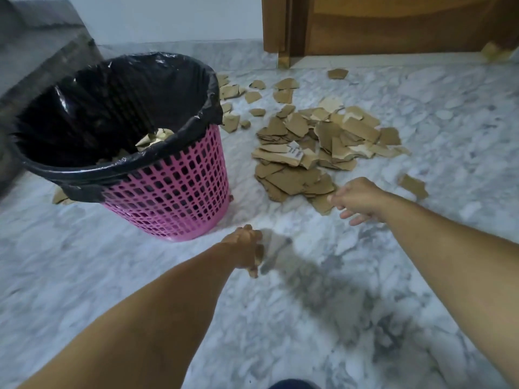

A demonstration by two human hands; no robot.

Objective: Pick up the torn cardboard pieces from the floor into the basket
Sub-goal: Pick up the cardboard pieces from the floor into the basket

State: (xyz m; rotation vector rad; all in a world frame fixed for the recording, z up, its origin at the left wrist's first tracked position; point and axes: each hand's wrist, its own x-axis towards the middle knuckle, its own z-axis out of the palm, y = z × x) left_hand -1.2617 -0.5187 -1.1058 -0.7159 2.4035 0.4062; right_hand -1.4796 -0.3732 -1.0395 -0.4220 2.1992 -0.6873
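Observation:
A pink lattice basket (174, 192) lined with a black bag stands on the marble floor at the left, with a few torn cardboard pieces (153, 138) inside. A heap of brown torn cardboard pieces (314, 153) lies to its right, and smaller scraps (254, 96) are scattered behind it. My right hand (356, 199) hovers at the near edge of the heap, fingers loosely apart and pointing left, holding nothing. My left hand (247, 249) hangs low in front of the basket, fingers curled downward, and seems to hold nothing.
A wooden door and frame (393, 23) stand at the back right, with a cardboard scrap (494, 53) at the foot. A grey stone step (36, 51) rises behind the basket at left. One stray piece (412, 186) lies right of my right hand.

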